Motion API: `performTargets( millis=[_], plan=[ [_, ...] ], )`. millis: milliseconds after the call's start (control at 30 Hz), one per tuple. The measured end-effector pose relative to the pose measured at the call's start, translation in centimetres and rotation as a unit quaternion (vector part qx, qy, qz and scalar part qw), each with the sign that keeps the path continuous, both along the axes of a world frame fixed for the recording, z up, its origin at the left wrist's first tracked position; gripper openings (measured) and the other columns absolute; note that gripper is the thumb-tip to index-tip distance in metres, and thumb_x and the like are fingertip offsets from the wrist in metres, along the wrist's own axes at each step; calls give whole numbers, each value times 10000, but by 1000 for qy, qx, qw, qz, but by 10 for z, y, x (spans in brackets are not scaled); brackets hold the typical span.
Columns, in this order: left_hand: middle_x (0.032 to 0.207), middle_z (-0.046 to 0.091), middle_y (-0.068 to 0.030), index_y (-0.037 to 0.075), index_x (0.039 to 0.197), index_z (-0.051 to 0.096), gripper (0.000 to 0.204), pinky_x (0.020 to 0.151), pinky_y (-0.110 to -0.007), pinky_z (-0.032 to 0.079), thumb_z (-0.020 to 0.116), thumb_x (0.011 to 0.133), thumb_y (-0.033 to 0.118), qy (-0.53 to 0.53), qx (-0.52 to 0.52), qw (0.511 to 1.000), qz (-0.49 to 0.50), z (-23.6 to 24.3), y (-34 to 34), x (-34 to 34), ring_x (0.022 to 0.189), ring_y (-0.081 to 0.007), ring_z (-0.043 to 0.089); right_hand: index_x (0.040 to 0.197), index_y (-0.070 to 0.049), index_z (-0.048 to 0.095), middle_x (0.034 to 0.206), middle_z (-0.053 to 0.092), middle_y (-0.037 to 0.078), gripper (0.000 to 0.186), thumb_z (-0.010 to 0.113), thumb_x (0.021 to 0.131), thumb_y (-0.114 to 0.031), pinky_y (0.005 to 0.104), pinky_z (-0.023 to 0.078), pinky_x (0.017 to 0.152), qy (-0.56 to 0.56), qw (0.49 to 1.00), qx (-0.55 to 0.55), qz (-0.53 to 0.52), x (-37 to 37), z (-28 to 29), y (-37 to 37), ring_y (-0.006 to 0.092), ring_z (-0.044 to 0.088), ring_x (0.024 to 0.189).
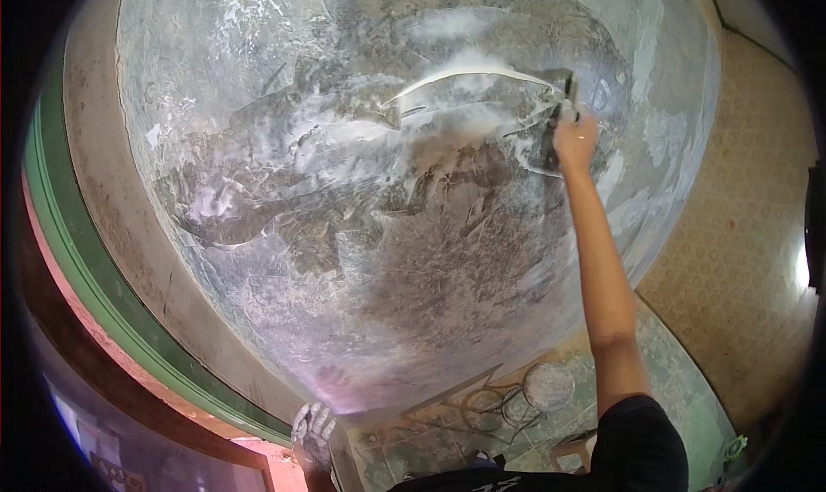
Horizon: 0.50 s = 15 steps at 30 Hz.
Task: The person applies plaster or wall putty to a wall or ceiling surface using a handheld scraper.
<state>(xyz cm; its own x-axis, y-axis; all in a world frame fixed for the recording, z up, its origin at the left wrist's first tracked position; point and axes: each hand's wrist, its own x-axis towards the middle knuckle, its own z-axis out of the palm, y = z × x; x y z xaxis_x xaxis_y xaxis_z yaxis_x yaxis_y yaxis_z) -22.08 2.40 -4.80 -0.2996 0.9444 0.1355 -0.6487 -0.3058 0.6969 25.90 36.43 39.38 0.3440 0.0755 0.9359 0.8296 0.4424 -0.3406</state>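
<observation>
High on the right of the mottled grey wall (pixel 361 234), my right hand (pixel 575 139) grips a dark-edged putty knife or scraper (pixel 568 89), slightly blurred, against the surface. A thin curved white ridge of filler arches leftward from the blade, among smeared white and dark grey patches. My left hand (pixel 311 432), coated in pale powder, is low at the bottom left with fingers spread, beside the wall's edge trim; whether it touches that trim I cannot tell.
A green frame (pixel 95 242) with pink edging runs down the left. Below are a tiled floor (pixel 671 380), a round grey bucket or stool top (pixel 548 385) among wire rings or cables, and a small wooden object (pixel 568 457). A patterned tan surface (pixel 697 234) lies at the right.
</observation>
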Motion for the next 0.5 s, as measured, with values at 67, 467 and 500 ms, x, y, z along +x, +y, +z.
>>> performTargets(
  millis=[67,467,500],
  plan=[
    [1459,402,-274,-26,1451,338,730,1060,-546,408,535,943,460,-13,11,1000,-5,-4,0,-1,1314,-458,440,1037,59,656,866,666,272,344,559,932,-254,480,482,744,-18,1000,-8,-9,-56,-2,-18,431,628,798],
    [1505,348,-249,6,1496,280,718,1082,-537,388,471,973,459,29,40,998,-32,-14,-8,-12,1361,-424,392,962,-25,643,1098,657,177,155,574,883,-140,465,508,921,-503,850,118,99,-203,-80,-63,306,635,1033],
    [1503,353,-246,8,1494,284,702,1083,-540,388,466,976,445,32,30,999,-25,-14,-10,-12,1359,-425,395,962,-25,643,1098,657,177,155,574,883,-140,465,508,921,-502,851,119,102,-202,-86,-74,306,635,1033]
  ],
)
